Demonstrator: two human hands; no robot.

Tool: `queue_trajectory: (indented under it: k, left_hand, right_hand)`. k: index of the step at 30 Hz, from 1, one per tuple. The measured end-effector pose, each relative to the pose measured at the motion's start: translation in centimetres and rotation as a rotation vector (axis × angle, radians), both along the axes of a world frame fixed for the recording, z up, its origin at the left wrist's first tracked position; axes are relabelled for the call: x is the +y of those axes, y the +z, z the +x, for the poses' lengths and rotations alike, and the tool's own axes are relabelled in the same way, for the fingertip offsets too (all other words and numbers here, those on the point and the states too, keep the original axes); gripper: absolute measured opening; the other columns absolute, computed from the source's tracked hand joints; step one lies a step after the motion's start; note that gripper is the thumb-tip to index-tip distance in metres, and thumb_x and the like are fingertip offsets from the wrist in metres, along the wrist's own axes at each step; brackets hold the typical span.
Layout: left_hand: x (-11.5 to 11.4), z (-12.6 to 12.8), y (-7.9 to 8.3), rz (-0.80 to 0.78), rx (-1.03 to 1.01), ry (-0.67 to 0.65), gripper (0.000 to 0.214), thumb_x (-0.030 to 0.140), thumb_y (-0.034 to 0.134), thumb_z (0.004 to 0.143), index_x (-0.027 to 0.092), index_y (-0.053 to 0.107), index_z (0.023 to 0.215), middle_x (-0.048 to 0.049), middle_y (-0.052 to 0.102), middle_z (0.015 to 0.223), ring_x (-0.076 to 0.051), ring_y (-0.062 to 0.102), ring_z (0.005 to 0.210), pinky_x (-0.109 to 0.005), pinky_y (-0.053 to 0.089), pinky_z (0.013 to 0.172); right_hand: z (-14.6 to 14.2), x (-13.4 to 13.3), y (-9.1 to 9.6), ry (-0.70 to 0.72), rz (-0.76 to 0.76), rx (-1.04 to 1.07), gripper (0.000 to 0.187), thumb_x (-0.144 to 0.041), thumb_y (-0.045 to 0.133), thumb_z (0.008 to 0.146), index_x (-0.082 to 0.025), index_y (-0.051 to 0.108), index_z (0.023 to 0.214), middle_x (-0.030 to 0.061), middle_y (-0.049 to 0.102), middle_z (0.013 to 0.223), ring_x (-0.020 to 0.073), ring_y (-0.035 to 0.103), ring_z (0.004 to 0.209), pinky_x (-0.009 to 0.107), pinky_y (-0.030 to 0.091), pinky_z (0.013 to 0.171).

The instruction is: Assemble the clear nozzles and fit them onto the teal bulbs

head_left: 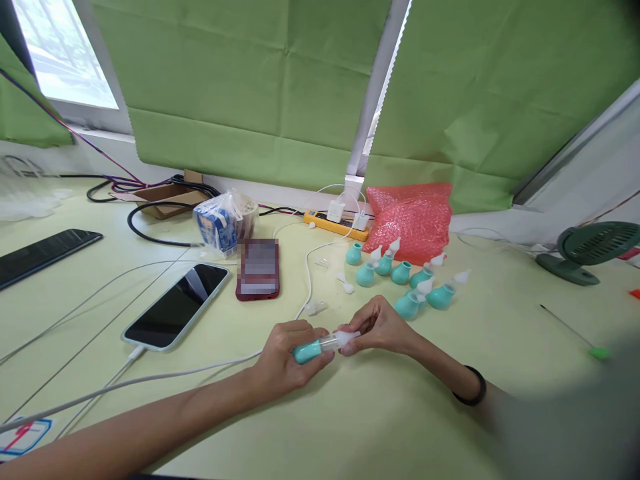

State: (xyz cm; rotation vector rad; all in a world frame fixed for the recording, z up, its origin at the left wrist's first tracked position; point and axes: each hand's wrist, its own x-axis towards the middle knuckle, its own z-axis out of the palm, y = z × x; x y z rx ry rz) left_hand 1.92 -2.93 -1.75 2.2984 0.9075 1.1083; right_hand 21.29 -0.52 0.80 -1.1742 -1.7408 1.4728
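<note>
Between my two hands is a nasal aspirator (329, 343) with a teal bulb, a clear tube and a white pointed tip. My left hand (291, 353) is closed round the teal bulb, which its fingers partly cover. The white tip (349, 337) is pinched in the fingers of my right hand (380, 327), at the tube's far end. Beyond my right hand stand several more teal bulbs (409, 305), most with tubes and white tips and some bare. Loose white tips (346, 284) and a clear tube (315, 307) lie on the table just past my hands.
Two phones (177, 308) (258, 270) lie left of centre, and a dark tablet-like device (45, 250) is farther left. White cables cross the table. Behind are a yellow power strip (320, 220), a pink bubble-wrap bag (410, 220) and a cardboard box (167, 200). A green fan (595, 247) stands right.
</note>
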Motion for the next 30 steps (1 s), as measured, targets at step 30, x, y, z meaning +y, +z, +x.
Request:
queue_trajectory:
  k: [30]
  left_hand:
    - [0.4,-0.4,0.7,-0.448,-0.353,-0.104,0.040,0.036,0.037,0.080,0.013,0.047,0.112,-0.0078,0.061,0.085,-0.017,0.053,0.075,-0.026,0.042,0.064]
  right_hand:
    - [0.3,-0.8,4.2,-0.253,0.175,0.059,0.021,-0.035,0.066,0.061,-0.014,0.067,0.060,0.0025,0.063,0.049,0.0126,0.058,0.039,0.022,0.045,0.041]
